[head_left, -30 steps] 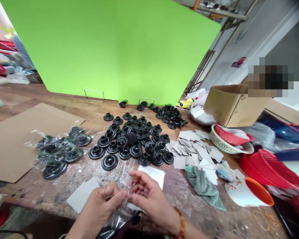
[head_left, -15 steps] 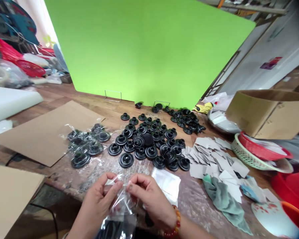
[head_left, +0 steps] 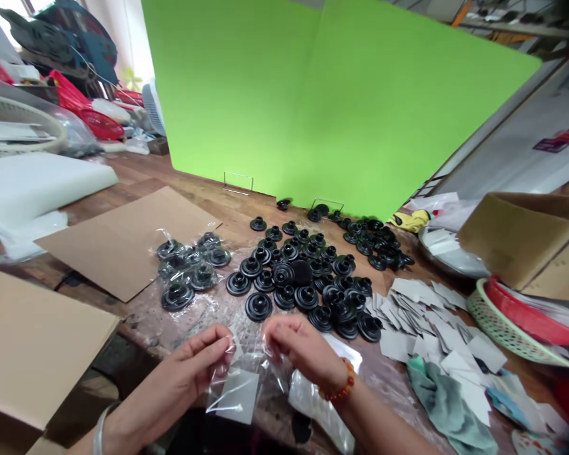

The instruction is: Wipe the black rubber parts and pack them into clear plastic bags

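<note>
A clear plastic bag (head_left: 218, 395) hangs low in front of me, stretched between both hands. My left hand (head_left: 201, 357) pinches its left edge between thumb and fingers. On the other side my right hand (head_left: 306, 351), fingers curled together, grips the right edge. A pale grey square card (head_left: 239, 395) shows through the film; whether it lies inside or behind the bag I cannot tell. Just beyond my hands spreads a heap of black stepped round discs with hubs (head_left: 258, 306). A stack of flat clear bags (head_left: 344, 351) lies partly under my right forearm.
Several black discs wrapped in clear film (head_left: 177, 296) sit to the left, near a cardboard sheet (head_left: 123, 240). Loose grey cards (head_left: 427, 309) and a grey-green cloth (head_left: 439, 398) lie right. Behind stands a green board (head_left: 341, 107). Baskets (head_left: 497, 322) and a carton (head_left: 516, 234) line the right.
My hands have moved apart, spreading the bag wider between them. The grey card now shows through the film. The view has shifted, so the scene sits further right.
</note>
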Demonstrator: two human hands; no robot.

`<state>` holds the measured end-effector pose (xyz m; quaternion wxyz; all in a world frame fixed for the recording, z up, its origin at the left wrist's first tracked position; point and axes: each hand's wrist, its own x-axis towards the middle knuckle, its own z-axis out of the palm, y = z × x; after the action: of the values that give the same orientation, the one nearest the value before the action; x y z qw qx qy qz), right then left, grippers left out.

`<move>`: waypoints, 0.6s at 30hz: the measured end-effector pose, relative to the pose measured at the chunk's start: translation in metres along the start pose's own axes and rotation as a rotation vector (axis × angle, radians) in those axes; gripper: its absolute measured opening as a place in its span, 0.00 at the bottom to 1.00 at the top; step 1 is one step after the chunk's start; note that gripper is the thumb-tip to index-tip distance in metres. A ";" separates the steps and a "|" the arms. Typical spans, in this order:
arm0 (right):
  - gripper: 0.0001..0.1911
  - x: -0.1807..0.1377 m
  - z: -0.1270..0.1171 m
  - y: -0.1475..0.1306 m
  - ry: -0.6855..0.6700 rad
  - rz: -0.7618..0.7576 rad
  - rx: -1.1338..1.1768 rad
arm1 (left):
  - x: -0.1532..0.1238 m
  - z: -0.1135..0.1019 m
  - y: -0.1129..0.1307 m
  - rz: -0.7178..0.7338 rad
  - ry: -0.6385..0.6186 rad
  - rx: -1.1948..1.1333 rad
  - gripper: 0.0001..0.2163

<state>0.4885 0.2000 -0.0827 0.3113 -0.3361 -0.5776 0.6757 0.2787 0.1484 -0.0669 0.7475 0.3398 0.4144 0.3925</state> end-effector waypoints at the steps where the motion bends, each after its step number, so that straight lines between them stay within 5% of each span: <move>1: 0.17 0.008 -0.005 -0.002 0.080 -0.080 -0.140 | 0.002 -0.002 0.000 0.028 0.059 0.097 0.10; 3: 0.11 0.025 -0.014 -0.001 0.226 -0.235 -0.483 | 0.005 -0.006 0.003 0.117 0.170 0.277 0.10; 5: 0.16 0.041 -0.021 0.009 0.269 -0.349 -0.811 | 0.008 -0.008 0.007 0.217 0.237 0.410 0.10; 9: 0.20 0.057 -0.026 0.029 0.090 -0.378 -1.114 | 0.011 -0.011 0.013 0.345 0.233 0.588 0.09; 12: 0.12 0.053 -0.021 0.019 0.235 -0.384 -0.989 | 0.010 -0.010 0.015 0.453 0.257 0.755 0.06; 15: 0.10 0.042 -0.011 -0.011 0.485 -0.309 -0.532 | 0.009 -0.003 0.016 0.605 0.252 0.998 0.05; 18: 0.16 0.032 0.001 -0.037 0.428 -0.125 -0.106 | 0.012 0.009 0.014 0.677 0.189 1.096 0.06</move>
<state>0.4702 0.2308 -0.0494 0.4499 -0.4513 -0.5527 0.5371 0.2863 0.1636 -0.0555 0.2613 0.7475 0.4886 0.3663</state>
